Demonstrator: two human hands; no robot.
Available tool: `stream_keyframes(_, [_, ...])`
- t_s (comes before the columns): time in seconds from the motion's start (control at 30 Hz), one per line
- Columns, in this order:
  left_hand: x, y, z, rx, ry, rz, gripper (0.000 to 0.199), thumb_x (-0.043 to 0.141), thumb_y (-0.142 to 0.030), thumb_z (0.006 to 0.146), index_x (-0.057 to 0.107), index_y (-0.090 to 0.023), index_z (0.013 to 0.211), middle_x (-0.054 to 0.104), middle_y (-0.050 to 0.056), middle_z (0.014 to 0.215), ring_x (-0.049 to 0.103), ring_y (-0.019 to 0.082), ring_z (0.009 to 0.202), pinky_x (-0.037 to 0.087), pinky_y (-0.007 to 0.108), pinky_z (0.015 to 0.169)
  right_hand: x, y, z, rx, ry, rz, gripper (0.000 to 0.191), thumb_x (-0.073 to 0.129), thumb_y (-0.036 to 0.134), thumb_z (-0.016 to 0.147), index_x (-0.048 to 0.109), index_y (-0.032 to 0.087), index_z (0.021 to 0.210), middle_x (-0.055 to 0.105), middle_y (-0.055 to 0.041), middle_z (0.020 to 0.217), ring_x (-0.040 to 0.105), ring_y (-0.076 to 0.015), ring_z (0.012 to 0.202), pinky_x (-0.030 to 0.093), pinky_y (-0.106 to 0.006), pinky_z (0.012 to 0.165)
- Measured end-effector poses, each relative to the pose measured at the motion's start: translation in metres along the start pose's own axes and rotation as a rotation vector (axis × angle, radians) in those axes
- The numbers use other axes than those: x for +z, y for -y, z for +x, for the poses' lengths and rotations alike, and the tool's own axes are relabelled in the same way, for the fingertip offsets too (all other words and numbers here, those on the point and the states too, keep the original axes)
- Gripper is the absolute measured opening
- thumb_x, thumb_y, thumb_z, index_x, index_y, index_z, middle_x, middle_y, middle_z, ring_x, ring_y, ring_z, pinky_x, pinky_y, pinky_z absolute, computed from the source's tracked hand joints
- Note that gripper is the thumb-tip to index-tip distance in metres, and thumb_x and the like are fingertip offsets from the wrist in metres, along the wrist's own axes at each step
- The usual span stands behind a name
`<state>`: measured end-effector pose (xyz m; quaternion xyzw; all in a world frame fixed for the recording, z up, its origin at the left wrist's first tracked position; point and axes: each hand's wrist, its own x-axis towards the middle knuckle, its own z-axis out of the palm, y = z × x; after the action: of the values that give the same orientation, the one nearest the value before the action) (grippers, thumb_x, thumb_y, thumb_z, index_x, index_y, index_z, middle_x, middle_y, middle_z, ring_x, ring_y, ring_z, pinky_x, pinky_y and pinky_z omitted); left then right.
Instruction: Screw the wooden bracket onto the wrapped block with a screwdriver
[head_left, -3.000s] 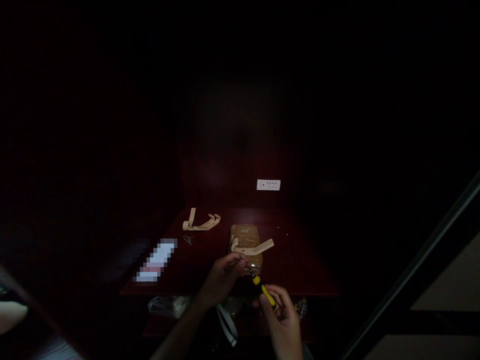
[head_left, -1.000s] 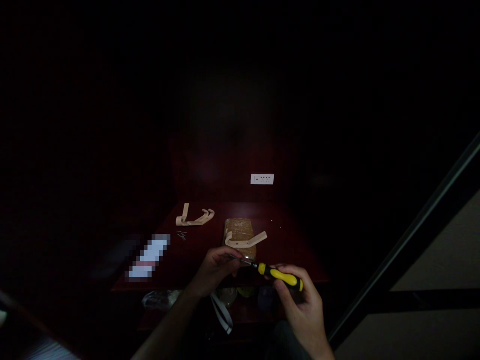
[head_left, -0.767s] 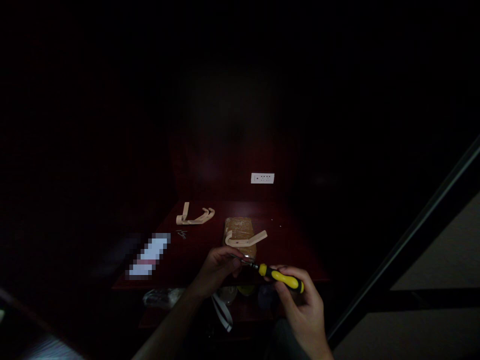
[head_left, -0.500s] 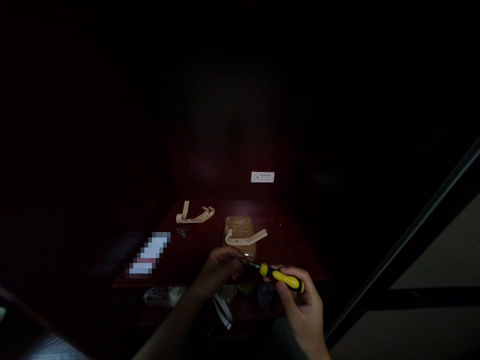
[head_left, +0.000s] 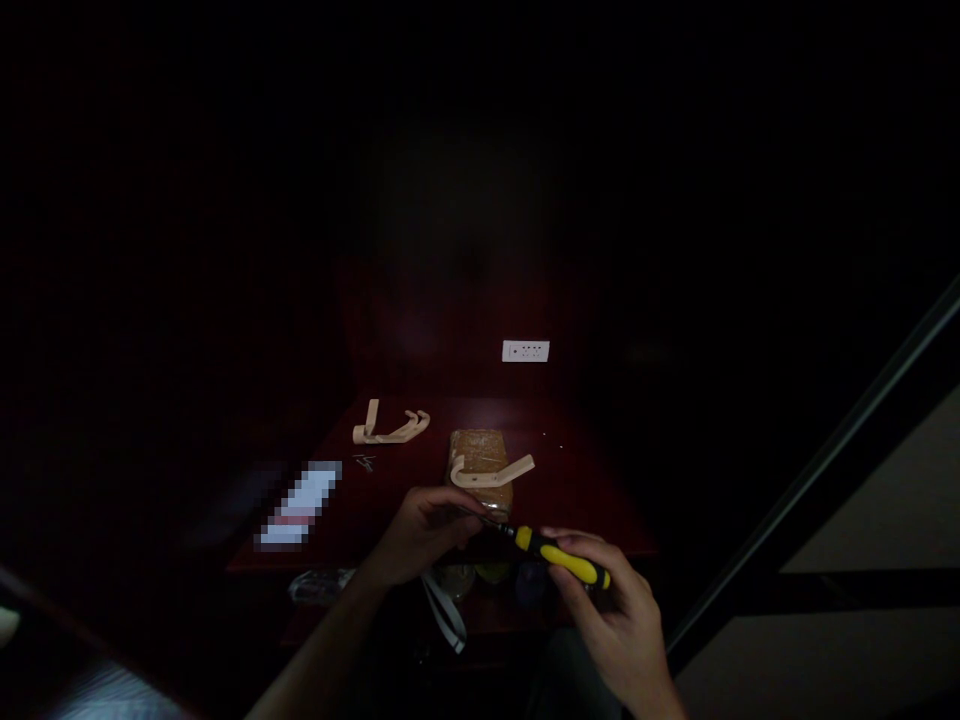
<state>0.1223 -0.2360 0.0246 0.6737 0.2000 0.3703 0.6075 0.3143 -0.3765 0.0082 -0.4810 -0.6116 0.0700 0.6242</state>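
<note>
Screwdriver held slantwise between two hands, just above the near edge of the desk.

The handle of the screwdriver [head_left: 566,563] is wrapped by the closed fingers of the right hand [head_left: 619,605], presumably for turning control, while its shaft end is pinched between thumb and fingertips of the left hand [head_left: 426,532], probably so that the tip is kept steady; whether a small part is also held there cannot be told. Just beyond, a bent wooden piece [head_left: 489,480] is laid across a brown wrapped block [head_left: 480,443], by which it seems to be raised within easy reach. More wooden pieces [head_left: 391,436] and some screws [head_left: 364,462] are set farther left on the desk [head_left: 570,510], likely to leave working room.
</note>
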Motion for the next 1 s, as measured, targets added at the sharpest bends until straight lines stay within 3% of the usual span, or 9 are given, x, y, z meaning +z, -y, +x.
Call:
stream_keyframes(0.27, [0.001, 0.003, 0.003, 0.008, 0.003, -0.003, 0.021, 0.072, -0.031, 0.073, 0.068, -0.013, 0.083, 0.071, 0.004, 0.074, 0.052, 0.006, 0.049, 0.042, 0.017, 0.047, -0.005, 0.002, 0.015, -0.002, 0.045, 0.005, 0.021, 0.064, 0.017, 0.080, 0.064, 0.022, 0.100, 0.070, -0.0086, 0.102, 0.066, -0.0230, 0.096, 0.055, -0.036, 0.083])
stream_keyframes(0.53, [0.013, 0.014, 0.009, 0.059, -0.085, -0.093, 0.023, 0.071, -0.034, 0.074, 0.066, -0.013, 0.083, 0.072, 0.005, 0.072, 0.052, 0.005, 0.047, 0.041, 0.016, 0.045, 0.002, -0.010, 0.014, 0.138, 0.008, 0.190, 0.020, 0.062, 0.018, 0.082, 0.062, 0.020, 0.102, 0.067, -0.0111, 0.109, 0.068, -0.0220, 0.088, 0.056, -0.037, 0.080])
stream_keyframes(0.73, [0.014, 0.005, 0.005, 0.078, -0.057, -0.035, 0.022, 0.070, -0.032, 0.075, 0.068, -0.012, 0.084, 0.073, 0.008, 0.077, 0.054, 0.007, 0.050, 0.043, 0.018, 0.047, -0.004, -0.008, 0.016, 0.151, 0.022, 0.197, 0.020, 0.064, 0.017, 0.081, 0.063, 0.021, 0.100, 0.068, -0.0098, 0.106, 0.066, -0.0229, 0.095, 0.055, -0.036, 0.083])
stream_keyframes(1.0, [0.013, -0.002, 0.003, 0.090, -0.071, 0.009, 0.020, 0.070, -0.031, 0.075, 0.069, -0.013, 0.084, 0.073, 0.007, 0.077, 0.056, 0.007, 0.050, 0.045, 0.018, 0.047, -0.001, -0.005, 0.013, 0.119, 0.004, 0.184, 0.022, 0.064, 0.014, 0.080, 0.063, 0.021, 0.101, 0.068, -0.0101, 0.106, 0.069, -0.0221, 0.086, 0.057, -0.036, 0.078])
